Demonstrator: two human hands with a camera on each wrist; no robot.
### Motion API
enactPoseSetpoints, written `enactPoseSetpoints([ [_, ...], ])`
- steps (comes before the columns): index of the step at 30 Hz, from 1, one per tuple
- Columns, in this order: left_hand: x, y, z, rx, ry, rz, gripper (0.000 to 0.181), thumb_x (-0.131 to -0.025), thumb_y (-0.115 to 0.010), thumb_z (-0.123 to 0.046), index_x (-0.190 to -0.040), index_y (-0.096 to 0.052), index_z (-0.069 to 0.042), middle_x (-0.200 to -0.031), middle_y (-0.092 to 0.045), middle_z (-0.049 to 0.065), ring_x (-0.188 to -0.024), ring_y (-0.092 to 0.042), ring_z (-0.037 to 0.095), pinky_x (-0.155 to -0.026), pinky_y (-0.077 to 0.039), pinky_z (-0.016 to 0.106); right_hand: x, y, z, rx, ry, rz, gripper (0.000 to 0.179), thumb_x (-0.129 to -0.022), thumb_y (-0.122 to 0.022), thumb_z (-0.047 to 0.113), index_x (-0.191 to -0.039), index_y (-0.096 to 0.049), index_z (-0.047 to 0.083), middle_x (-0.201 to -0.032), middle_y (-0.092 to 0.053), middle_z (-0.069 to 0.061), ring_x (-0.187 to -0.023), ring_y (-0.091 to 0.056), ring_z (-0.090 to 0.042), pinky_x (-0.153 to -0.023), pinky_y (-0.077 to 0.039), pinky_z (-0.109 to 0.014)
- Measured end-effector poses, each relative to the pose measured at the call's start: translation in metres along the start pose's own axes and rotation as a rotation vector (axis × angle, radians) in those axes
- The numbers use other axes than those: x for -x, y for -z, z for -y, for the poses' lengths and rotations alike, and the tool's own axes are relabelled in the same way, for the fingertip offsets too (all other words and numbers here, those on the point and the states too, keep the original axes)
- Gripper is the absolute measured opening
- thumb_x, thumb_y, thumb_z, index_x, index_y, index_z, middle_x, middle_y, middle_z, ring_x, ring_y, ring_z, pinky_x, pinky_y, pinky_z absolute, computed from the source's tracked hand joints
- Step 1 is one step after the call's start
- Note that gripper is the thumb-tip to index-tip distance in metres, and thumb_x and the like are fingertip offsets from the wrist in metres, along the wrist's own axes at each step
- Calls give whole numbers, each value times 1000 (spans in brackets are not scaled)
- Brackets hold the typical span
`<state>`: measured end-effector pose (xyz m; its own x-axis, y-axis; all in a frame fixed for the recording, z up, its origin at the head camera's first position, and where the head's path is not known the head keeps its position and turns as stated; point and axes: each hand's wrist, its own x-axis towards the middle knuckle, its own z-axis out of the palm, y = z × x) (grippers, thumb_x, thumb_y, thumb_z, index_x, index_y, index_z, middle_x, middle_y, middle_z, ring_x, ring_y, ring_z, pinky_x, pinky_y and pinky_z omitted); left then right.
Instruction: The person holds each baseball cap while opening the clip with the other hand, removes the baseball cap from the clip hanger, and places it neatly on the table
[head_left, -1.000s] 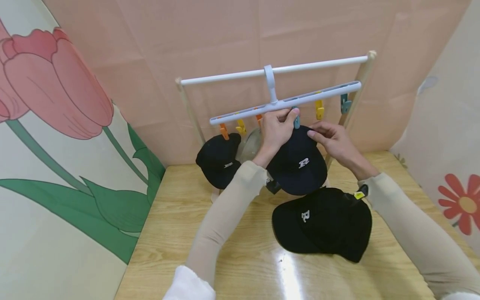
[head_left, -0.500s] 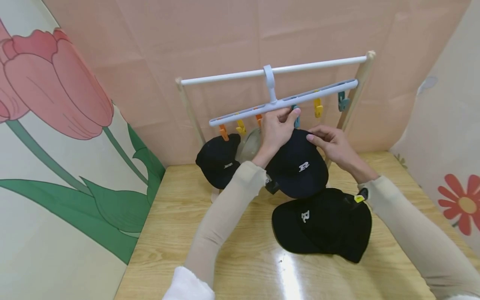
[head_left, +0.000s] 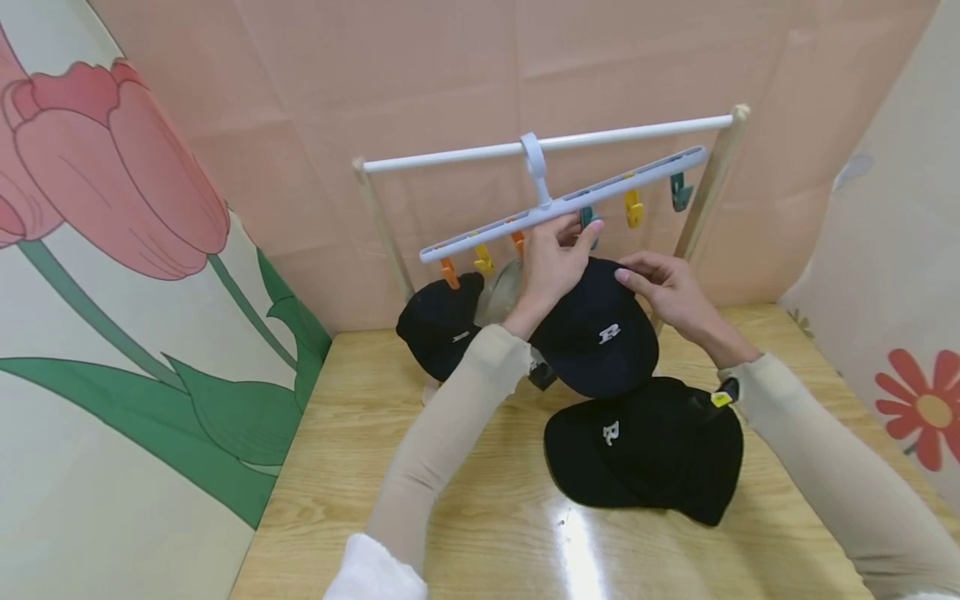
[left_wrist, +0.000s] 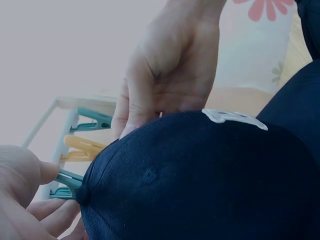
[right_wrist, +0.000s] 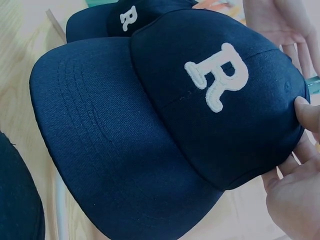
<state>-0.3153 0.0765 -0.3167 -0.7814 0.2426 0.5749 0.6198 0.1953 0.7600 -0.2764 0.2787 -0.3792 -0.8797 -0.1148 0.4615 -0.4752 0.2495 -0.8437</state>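
A navy baseball cap (head_left: 592, 350) with a white R hangs below the hanger, its brim pointing down. My left hand (head_left: 553, 260) pinches a teal clip (left_wrist: 69, 184) on the hanger between thumb and fingers. In the left wrist view, the clip's end meets the button at the top of the cap. My right hand (head_left: 669, 290) holds the cap's crown at its right side, thumb in front and fingers behind, as the right wrist view shows. The light-blue hanger (head_left: 630, 183) hooks over a white rail (head_left: 637, 133) and slopes up to the right.
On the wooden table (head_left: 360, 467) lies another black cap (head_left: 645, 450) with an R. At the hanger's left hang a black cap (head_left: 441, 325) and a beige cap (head_left: 498, 294). A yellow clip (head_left: 633, 208) and a dark-teal clip (head_left: 681, 193) hang at right.
The hanger's right end has risen and swung slightly left, while its left end has dipped. The cap and my right hand have moved a little lower. Both grips stay the same.
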Motion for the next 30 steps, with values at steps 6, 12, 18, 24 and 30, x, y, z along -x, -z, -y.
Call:
enactPoseSetpoints([
  [6,5,5,-1,2,19,14,34,-104,-73,-22,-132,-74,-3,-126,-78,11,-113,-77,16,-88,-60,17,1,1,3,6,0,-3,19,-107,-63,6,-121,-70,-6,-99,-75,19,-88,-68,-2,-81,-55,-14],
  [12,13,11,-5,-21,40,64,38,-107,-67,-24,-138,-69,-2,-135,-74,11,-121,-74,18,-98,-57,19,2,4,4,-4,-7,-12,19,-107,-64,5,-121,-70,-4,-100,-76,18,-88,-67,-3,-82,-56,-15],
  [18,21,16,-8,-34,23,100,38,-109,-64,-26,-141,-66,-5,-139,-72,11,-124,-72,17,-100,-56,17,3,8,4,0,-18,-19,20,-106,-65,5,-123,-70,-3,-101,-76,17,-89,-66,-5,-83,-55,-15],
  [24,27,21,-8,-27,2,98,38,-108,-66,-27,-140,-67,-7,-138,-73,10,-125,-71,17,-102,-56,19,4,12,5,22,-24,-21,23,-107,-64,8,-126,-70,-4,-101,-76,18,-88,-67,-5,-82,-55,-15],
  [30,32,27,-5,-10,1,85,36,-108,-66,-26,-139,-68,-7,-138,-72,9,-125,-71,18,-105,-57,27,5,13,6,42,-27,-41,23,-108,-64,10,-125,-71,-4,-99,-76,20,-87,-67,-6,-81,-56,-18],
])
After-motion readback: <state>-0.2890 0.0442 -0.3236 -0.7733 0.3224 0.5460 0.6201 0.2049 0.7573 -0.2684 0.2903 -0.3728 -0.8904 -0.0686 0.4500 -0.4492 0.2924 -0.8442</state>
